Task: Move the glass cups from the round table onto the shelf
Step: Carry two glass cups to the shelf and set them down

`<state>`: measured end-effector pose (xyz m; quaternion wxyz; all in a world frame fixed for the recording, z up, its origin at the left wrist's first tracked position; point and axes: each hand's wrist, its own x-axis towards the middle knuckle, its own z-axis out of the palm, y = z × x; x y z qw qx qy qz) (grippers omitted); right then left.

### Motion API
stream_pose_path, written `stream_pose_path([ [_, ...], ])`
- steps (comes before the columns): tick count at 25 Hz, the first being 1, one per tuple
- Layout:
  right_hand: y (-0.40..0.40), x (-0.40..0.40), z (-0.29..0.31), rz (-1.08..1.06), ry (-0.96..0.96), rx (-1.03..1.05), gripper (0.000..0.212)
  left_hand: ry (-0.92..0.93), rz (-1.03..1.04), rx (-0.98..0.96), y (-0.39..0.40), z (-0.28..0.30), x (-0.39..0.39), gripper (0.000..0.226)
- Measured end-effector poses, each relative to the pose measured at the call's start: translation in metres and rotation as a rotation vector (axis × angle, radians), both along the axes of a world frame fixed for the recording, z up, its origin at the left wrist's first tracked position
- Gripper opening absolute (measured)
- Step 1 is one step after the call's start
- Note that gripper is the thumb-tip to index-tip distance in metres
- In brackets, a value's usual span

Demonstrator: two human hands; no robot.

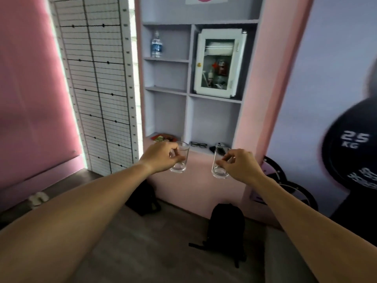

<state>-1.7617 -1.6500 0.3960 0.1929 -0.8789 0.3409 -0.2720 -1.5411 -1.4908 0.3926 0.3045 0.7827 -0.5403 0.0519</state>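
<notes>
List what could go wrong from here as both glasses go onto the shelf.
1. Each glass is only pinched by the fingertips: the left hand holds the left glass, the right hand the right glass; either might slip.
2. The eyeglasses and a dark object lie on the bottom shelf, so the right glass might knock them.
3. The backpack on the floor below could trip the person.

Head-worn view, forward-down toward shelf [167,89]

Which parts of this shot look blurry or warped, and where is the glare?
Head view: the black weight plate at right is smeared by blur; wide-angle distortion bows the white wire grid panel; bright glare runs along the panel's edges; both clear glass cups stay fairly sharp.
</notes>
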Motion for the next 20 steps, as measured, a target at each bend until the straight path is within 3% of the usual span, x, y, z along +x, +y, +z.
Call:
stream_pose_path([
  [7, -0.063, 0.151, -0.020, 0.151, 0.004, 0.003, 0.024, 0.026, 0.174, 0.025, -0.033, -0.017, 0.125, 0.026],
  [20, -0.161, 0.403, 0.004, 0.226, 0.001, -0.026, 0.019, -0.012, 0.180, 0.009, -0.135, 0.011, 0.368, 0.024],
])
